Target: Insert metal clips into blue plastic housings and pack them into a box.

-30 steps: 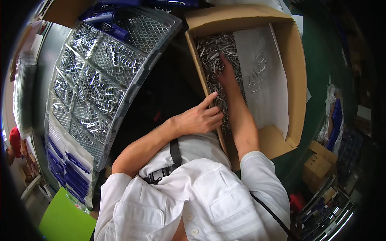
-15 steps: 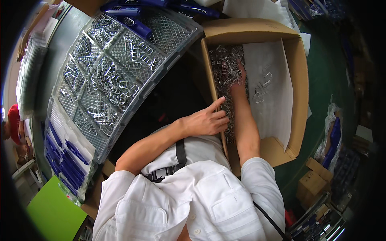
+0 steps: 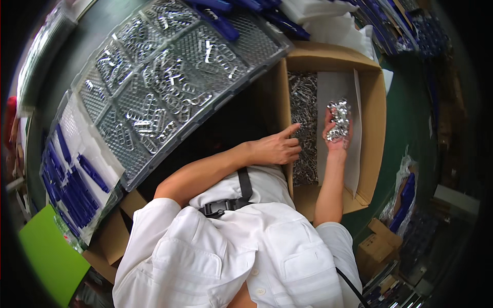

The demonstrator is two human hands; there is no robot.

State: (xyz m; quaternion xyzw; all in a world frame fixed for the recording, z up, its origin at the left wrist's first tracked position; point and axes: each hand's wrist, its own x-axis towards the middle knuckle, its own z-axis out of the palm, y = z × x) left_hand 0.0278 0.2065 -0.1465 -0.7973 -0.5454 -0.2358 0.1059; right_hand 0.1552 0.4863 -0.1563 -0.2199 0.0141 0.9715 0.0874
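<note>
1. At about 10 o'clock from the hands lies the clear plastic tray (image 3: 169,87), tilted, its pockets filled with small metal clips. It stands well apart from both hands, and blue parts (image 3: 69,182) lie at its lower left.
2. Near the middle, the left hand (image 3: 275,149) rests on the left wall of the cardboard box (image 3: 377,128). Its forefinger is stretched toward 1 o'clock and the other fingers are curled loosely; it holds nothing.
3. Just at 2 o'clock from that forefinger is the heap of loose metal clips (image 3: 304,110), a long strip which runs from 12 to 6 o'clock along the left side of the box.
4. Further right, the right hand (image 3: 335,136) is raised over the white paper sheet (image 3: 354,169), palm up, fingers cupped around a handful of clips (image 3: 339,119). The handful lies toward 12 o'clock from the palm.
5. Of the two hands, the left is nearer to the tray, and the right carries the clips.
</note>
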